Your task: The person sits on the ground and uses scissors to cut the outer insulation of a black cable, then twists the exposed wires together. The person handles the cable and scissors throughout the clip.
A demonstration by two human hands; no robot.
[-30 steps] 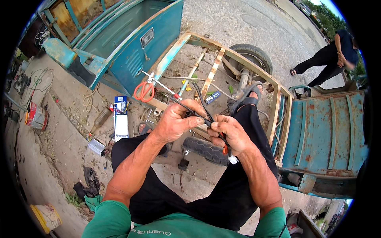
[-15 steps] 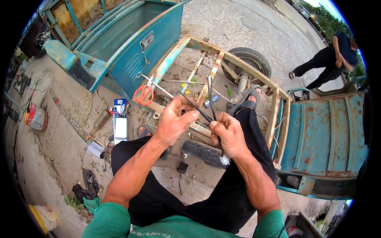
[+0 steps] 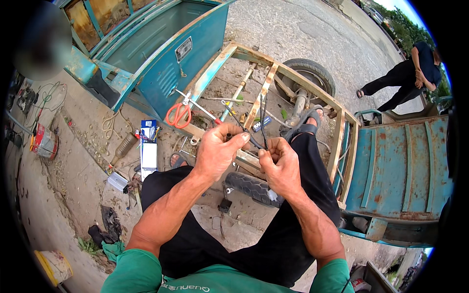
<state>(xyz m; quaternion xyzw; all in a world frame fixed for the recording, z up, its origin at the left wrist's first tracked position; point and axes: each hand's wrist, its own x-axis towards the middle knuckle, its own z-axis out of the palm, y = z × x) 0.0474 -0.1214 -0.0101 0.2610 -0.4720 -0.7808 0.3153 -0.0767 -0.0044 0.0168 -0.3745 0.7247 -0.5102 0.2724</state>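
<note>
My left hand [image 3: 217, 151] is closed in a pinch on a black cable [image 3: 256, 143] that runs across to the other hand. My right hand [image 3: 282, 166] grips the same cable, thumb against the bent fingers. From between the hands, thin black wires [image 3: 264, 117] stick up over the metal frame. Just beyond my left hand, orange-handled scissors [image 3: 178, 115] lie on the frame's edge. Beside them is a thin metal rod [image 3: 201, 108] with a red end, probably a screwdriver, partly hidden by that hand.
A rusty frame [image 3: 288, 73] with wheels [image 3: 305, 75] lies in front of me, beside a teal metal body [image 3: 181, 63]. A blue-and-white box [image 3: 149, 146] and a red-and-white bucket [image 3: 45, 140] stand at left. A person [image 3: 410, 73] stands at far right by a teal panel [image 3: 400, 166].
My left hand has shifted slightly right and down, closer to my right hand, its thumb now pinched nearer the cable's middle. The wires' upper ends have shifted. A blurred dark shape appears at upper left.
</note>
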